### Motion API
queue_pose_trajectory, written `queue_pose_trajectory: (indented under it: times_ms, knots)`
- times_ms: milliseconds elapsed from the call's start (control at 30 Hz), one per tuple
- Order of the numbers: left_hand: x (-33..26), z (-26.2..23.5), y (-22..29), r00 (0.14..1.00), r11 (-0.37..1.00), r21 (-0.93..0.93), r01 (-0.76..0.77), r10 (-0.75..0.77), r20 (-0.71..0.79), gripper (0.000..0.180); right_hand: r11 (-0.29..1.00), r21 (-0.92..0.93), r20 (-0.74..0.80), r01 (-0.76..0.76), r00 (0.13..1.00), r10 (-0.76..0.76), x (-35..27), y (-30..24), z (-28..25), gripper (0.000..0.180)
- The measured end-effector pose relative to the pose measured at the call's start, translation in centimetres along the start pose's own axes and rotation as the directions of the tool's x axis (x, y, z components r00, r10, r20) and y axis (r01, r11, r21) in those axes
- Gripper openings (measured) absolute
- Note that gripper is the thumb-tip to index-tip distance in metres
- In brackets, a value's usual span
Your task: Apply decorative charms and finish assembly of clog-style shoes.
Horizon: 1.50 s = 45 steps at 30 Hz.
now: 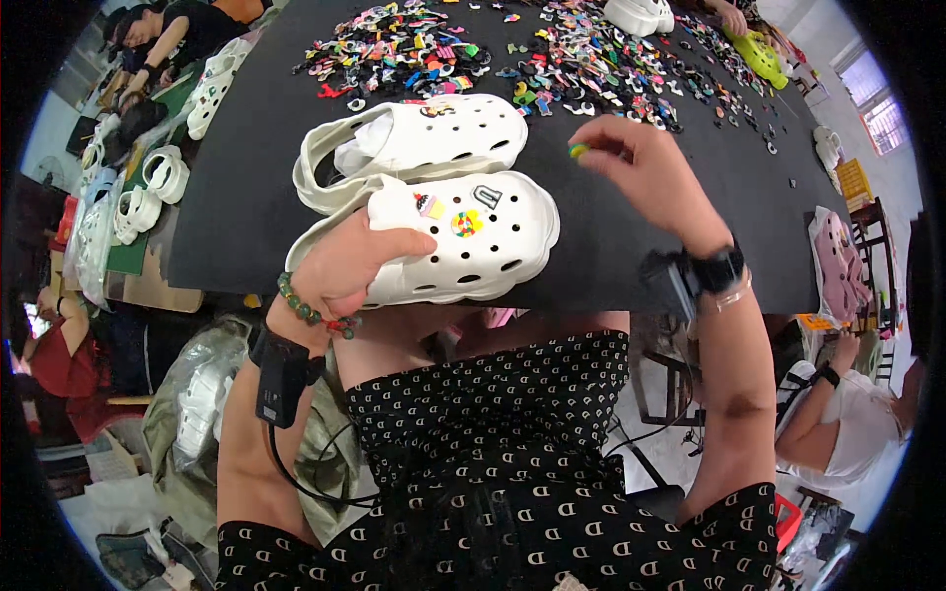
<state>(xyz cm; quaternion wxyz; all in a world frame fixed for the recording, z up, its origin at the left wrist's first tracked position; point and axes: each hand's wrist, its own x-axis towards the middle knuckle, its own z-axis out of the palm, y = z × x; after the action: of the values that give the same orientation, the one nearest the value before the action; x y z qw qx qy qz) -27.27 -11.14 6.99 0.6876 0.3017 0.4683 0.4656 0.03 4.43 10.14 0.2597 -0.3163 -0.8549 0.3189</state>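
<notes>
The left hand [345,266] clasps the near clog [463,246] by its side, thumb laid over the top, steadying it at the surface [246,187] edge with the holes facing up. The right hand [645,167], just beyond its toe, pinches a small charm [578,150] in closed fingertips. A second clog [424,138] lies past the left hand; the charm pile [552,59] lies beyond both.

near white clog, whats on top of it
On the near white clog sit three charms: a small pinkish one, a round multicoloured one and a dark one. The left hand grips its heel end, thumb over the top, covering whatever is there.
</notes>
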Motion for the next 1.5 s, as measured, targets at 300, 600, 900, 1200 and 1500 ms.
queue_pose_trajectory:
  times_ms: [300, 600, 900, 1200, 1500]
  knots:
    - [-0.1, 1.1, 0.7, 0.993, 0.999, -0.039, -0.037, 0.041, 0.111, 0.063, 0.974, -0.104, 0.142, 0.202, 0.972, -0.187, -4.4, -6.3, 7.7, 0.014]
    - [0.0, 0.4, 0.6, 0.995, 0.994, 0.081, -0.078, 0.074, 0.062, 0.055, 0.939, -0.265, 0.131, 0.217, 0.973, -0.187, -3.8, -7.9, 9.3, 0.014]
    - [-0.2, 1.1, 0.1, 0.986, 0.986, 0.078, -0.146, 0.139, 0.094, 0.051, 0.911, -0.377, 0.182, 0.166, 0.978, -0.104, -3.3, -9.3, 8.9, 0.017]
    - [-0.2, 0.8, 0.0, 0.992, 0.982, 0.147, -0.122, 0.121, 0.020, 0.043, 0.869, -0.465, 0.202, 0.169, 0.976, -0.081, -2.6, -10.3, 9.4, 0.015]
    - [-0.4, 0.9, -0.1, 0.998, 0.994, 0.094, -0.064, 0.064, -0.002, 0.038, 0.895, -0.419, 0.129, 0.153, 0.986, -0.108, -3.1, -10.1, 9.4, 0.011]
